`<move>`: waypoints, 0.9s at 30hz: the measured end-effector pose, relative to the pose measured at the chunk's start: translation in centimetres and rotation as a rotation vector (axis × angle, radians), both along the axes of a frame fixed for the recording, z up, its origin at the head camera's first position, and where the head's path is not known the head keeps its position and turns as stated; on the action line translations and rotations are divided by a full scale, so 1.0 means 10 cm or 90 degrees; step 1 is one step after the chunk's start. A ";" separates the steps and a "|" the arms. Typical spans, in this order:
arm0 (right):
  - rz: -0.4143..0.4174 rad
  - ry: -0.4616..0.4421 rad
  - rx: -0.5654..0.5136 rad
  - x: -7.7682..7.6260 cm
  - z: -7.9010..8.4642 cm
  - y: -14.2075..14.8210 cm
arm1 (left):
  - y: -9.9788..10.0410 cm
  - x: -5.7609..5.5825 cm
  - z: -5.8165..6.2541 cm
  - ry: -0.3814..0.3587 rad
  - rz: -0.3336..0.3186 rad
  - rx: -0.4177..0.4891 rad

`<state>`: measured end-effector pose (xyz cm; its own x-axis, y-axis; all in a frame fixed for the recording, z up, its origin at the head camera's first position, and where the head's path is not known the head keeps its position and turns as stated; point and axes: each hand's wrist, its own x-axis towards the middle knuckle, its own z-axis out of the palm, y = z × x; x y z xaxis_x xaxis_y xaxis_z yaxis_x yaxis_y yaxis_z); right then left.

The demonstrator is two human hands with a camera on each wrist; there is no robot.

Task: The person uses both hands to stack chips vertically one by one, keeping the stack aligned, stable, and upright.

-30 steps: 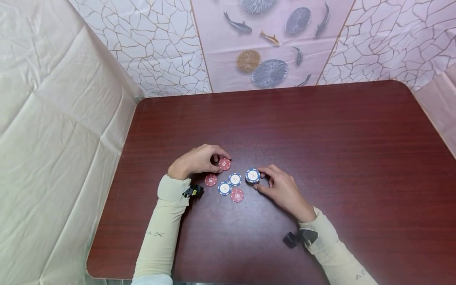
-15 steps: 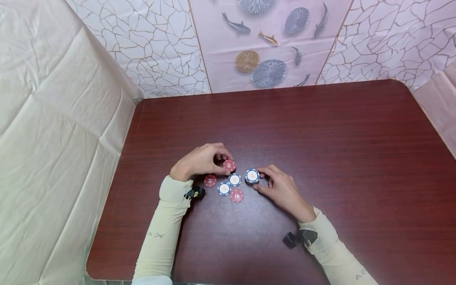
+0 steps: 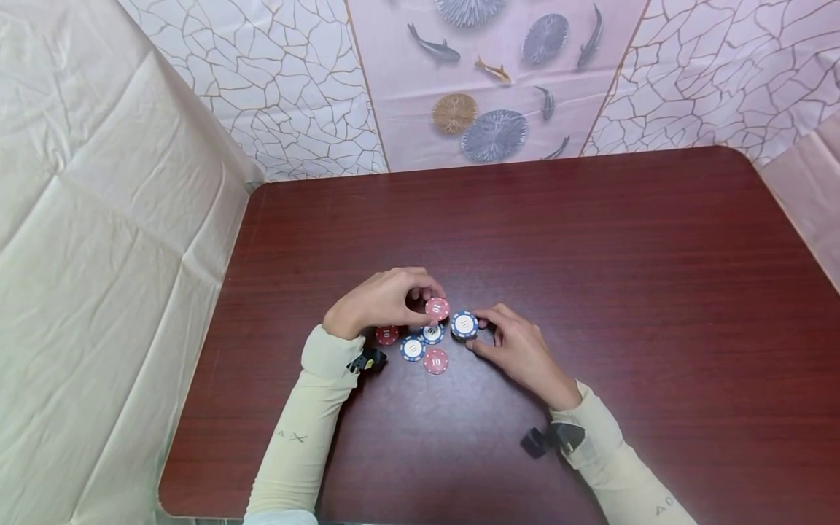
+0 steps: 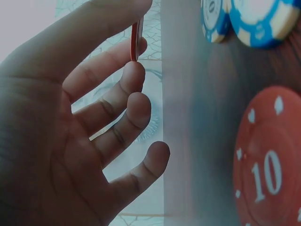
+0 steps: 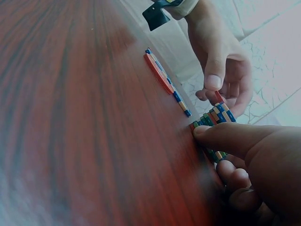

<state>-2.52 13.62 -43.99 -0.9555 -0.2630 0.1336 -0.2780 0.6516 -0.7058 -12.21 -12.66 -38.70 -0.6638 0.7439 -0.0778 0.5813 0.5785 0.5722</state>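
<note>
My left hand pinches a red poker chip marked 10 between thumb and fingertips. In the left wrist view that chip shows edge-on, raised off the table. My right hand grips the side of a stack of poker chips with a blue and white one on top. Green, red and blue edges show in the stack in the right wrist view, my thumb on its near side. Two blue and white chips lie left of the stack, one in front of the other.
One loose red chip lies under the left wrist, another red chip nearer the front. The dark red wooden table meets a patterned cloth at the back and a pale cloth at the left.
My left hand has lifted the red chip and carried it right, close to the stack, partly over a blue and white chip. The right hand stays on the stack.
</note>
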 end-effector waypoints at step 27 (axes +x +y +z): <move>0.001 -0.006 0.015 -0.01 0.00 0.01 | 0.26 0.10 0.00 0.071 -0.092 0.011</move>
